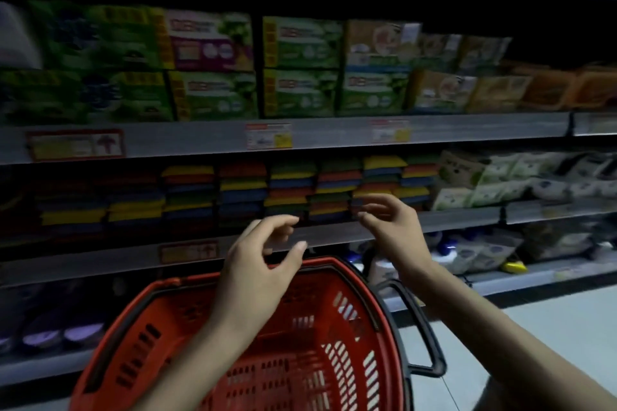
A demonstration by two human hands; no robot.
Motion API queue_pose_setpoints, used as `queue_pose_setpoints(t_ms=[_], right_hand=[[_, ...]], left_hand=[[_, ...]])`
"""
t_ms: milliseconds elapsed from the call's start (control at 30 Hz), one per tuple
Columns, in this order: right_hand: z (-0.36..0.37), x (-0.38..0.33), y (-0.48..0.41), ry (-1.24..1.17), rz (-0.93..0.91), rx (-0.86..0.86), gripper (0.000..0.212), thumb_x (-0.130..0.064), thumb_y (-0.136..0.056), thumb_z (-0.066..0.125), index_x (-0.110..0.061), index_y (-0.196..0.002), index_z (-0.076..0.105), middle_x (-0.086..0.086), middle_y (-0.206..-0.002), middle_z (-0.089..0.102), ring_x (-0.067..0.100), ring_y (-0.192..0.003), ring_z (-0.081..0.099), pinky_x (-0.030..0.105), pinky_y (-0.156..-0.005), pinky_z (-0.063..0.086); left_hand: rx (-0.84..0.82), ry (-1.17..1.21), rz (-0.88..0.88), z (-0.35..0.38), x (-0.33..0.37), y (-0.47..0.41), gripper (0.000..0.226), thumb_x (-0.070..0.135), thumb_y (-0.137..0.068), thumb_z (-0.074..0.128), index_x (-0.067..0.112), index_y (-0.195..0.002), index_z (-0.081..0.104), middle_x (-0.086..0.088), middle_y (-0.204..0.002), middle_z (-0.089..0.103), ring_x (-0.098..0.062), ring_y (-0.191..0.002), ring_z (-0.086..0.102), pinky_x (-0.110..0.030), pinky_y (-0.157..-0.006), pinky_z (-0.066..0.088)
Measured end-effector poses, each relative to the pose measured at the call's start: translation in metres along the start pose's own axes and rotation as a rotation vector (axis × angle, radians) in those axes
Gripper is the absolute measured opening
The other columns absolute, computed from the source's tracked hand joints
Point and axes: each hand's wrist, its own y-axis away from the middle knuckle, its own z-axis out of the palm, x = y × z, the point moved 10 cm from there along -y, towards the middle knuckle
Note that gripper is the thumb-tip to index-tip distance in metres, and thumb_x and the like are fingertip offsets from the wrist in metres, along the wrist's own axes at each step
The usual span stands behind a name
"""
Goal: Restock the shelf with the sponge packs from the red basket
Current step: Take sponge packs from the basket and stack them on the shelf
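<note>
The red basket (187,320) with black handles sits low in front of me, and no sponge pack shows inside it. Stacks of sponge packs (290,190) in yellow, red, blue and green fill the middle shelf (450,218). My left hand (263,264) hovers above the basket's far rim with loosely curled fingers and holds nothing. My right hand (387,227) is raised just in front of the shelf's edge near the right-hand sponge stacks, fingers relaxed and empty.
Green and orange boxed packs (300,67) line the shelf above. White pouches (500,183) lie right of the sponges. Bottles and bags (474,250) stand on the lower shelf. The pale aisle floor (534,327) stretches to the right.
</note>
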Motion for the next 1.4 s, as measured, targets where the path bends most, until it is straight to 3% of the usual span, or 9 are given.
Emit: queue_pose_setpoints(t_ms=[200,300,433,533,600,700,867,1067,1400], right_hand=[[-0.064,0.073,-0.043,-0.221,0.302,0.136,0.02,-0.006,-0.097,0.064,-0.004,-0.117,0.069,0.005,-0.085,0.069,0.013,-0.07,0.063,0.022,-0.055,0.047],[-0.096,0.091,-0.057,-0.4,0.38,0.264,0.015,-0.006,-0.098,0.065,-0.003,-0.113,0.069,0.007,-0.085,0.07,0.015,-0.07,0.066,0.016,-0.046,0.051],[-0.109,0.117,-0.071,-0.677,0.49,0.359,0.016,-0.002,-0.097,0.066,0.006,-0.11,0.068,0.013,-0.081,0.067,0.018,-0.067,0.071,0.016,-0.032,0.032],[-0.113,0.127,-0.08,-0.735,0.52,0.415,0.018,-0.006,-0.095,0.07,0.001,-0.112,0.07,0.012,-0.09,0.07,0.034,-0.105,0.073,0.016,-0.034,0.034],[-0.118,0.129,-0.087,-0.729,0.507,0.433,0.022,-0.008,-0.096,0.07,-0.001,-0.117,0.069,0.008,-0.088,0.069,0.021,-0.085,0.076,0.017,-0.036,0.037],[-0.127,0.133,-0.1,-0.685,0.488,0.452,0.008,-0.007,-0.095,0.069,-0.01,-0.099,0.062,0.004,-0.07,0.06,0.004,-0.035,0.05,0.018,-0.032,0.029],[-0.127,0.136,-0.113,-0.606,0.457,0.418,0.027,-0.004,-0.095,0.066,-0.012,-0.07,0.06,0.003,-0.057,0.058,0.009,-0.038,0.037,0.017,-0.035,0.026],[-0.127,0.135,-0.12,-0.558,0.456,0.451,0.013,-0.009,-0.093,0.068,-0.014,-0.081,0.063,0.005,-0.065,0.061,0.012,-0.047,0.049,0.022,-0.038,0.034],[-0.122,0.137,-0.125,-0.582,0.51,0.472,0.016,-0.013,-0.087,0.075,-0.012,-0.077,0.062,0.008,-0.067,0.062,0.012,-0.041,0.042,0.023,-0.039,0.032]], left_hand=[[-0.094,-0.051,0.046,0.106,0.03,-0.052,0.033,0.024,-0.095,0.072,0.029,-0.127,0.068,0.015,-0.109,0.064,0.0,-0.102,0.061,-0.017,-0.088,0.051],[-0.112,-0.039,0.008,0.152,0.036,-0.071,0.029,0.021,-0.094,0.071,0.026,-0.123,0.069,0.01,-0.104,0.067,-0.007,-0.096,0.064,-0.027,-0.085,0.054],[-0.077,-0.071,-0.041,0.194,0.04,-0.084,0.027,0.022,-0.094,0.07,0.029,-0.12,0.069,0.011,-0.1,0.067,-0.008,-0.09,0.067,-0.028,-0.078,0.056],[-0.07,-0.33,0.08,0.215,0.053,-0.089,0.034,0.03,-0.096,0.065,0.033,-0.131,0.063,0.012,-0.112,0.064,-0.014,-0.098,0.066,-0.035,-0.079,0.057],[-0.081,-0.416,0.11,0.224,0.056,-0.093,0.039,0.033,-0.099,0.061,0.032,-0.137,0.058,0.009,-0.121,0.063,-0.017,-0.106,0.065,-0.036,-0.082,0.055],[-0.088,-0.465,0.134,0.235,0.055,-0.096,0.042,0.033,-0.1,0.059,0.03,-0.142,0.056,0.006,-0.127,0.063,-0.021,-0.111,0.065,-0.036,-0.088,0.052],[-0.081,-0.451,0.12,0.244,0.05,-0.101,0.04,0.032,-0.099,0.06,0.029,-0.139,0.058,0.006,-0.127,0.063,-0.021,-0.11,0.065,-0.039,-0.089,0.053],[-0.02,-0.475,0.134,0.243,0.054,-0.112,0.038,0.03,-0.1,0.058,0.025,-0.138,0.057,0.001,-0.124,0.066,-0.025,-0.1,0.068,-0.038,-0.079,0.052],[0.006,-0.425,0.088,0.243,0.05,-0.111,0.036,0.029,-0.099,0.057,0.026,-0.135,0.06,0.002,-0.119,0.068,-0.026,-0.099,0.069,-0.035,-0.075,0.049]])
